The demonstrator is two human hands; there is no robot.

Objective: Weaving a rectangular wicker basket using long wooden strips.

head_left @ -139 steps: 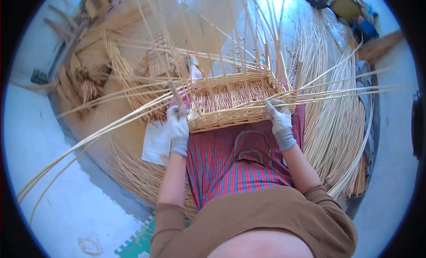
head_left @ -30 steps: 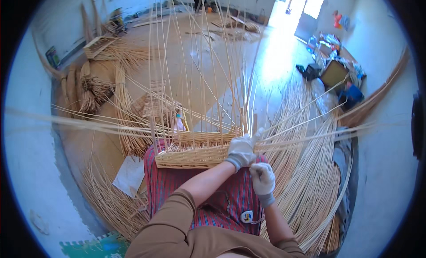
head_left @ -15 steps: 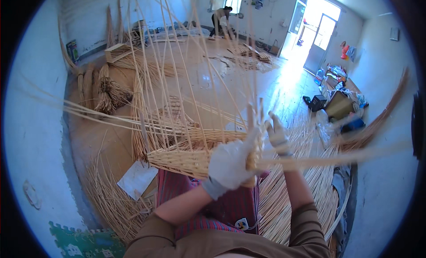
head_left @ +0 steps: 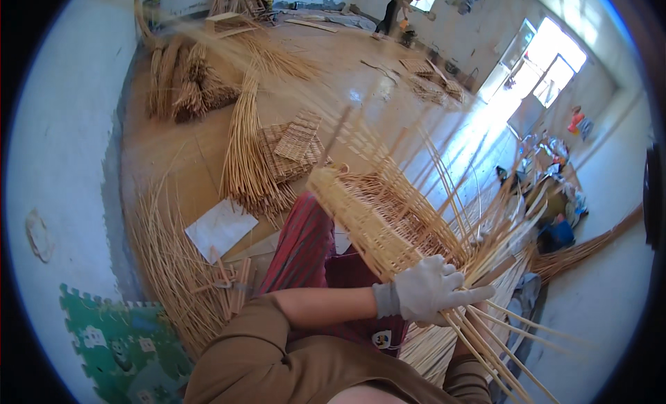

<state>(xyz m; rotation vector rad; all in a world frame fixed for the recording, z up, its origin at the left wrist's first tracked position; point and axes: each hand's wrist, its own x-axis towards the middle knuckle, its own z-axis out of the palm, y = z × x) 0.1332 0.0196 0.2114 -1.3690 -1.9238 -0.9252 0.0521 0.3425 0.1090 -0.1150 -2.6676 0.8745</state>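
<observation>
A partly woven wicker basket (head_left: 378, 227) rests tilted over my lap, with long loose rods standing up from its edges. My left hand (head_left: 430, 291), in a pale work glove, is at the basket's near right corner. Its index finger stretches to the right, while the other fingers curl over a bunch of wicker rods (head_left: 496, 352) that fan out toward the lower right. Behind that glove and the rods, my right hand is almost wholly hidden; only part of my right forearm (head_left: 477, 327) shows.
Bundles of rods (head_left: 243, 154) and woven panels (head_left: 295, 150) lie on the floor ahead. Loose rods (head_left: 163, 258) and a white sheet (head_left: 220, 227) are at the left, near a green foam mat (head_left: 121, 341). Clutter (head_left: 555, 196) lines the right wall. A person (head_left: 401, 12) bends far back.
The basket has turned, its near right corner swinging down and right. My left hand moved right and down with it. My right hand, formerly raised and visible, has dropped behind the left.
</observation>
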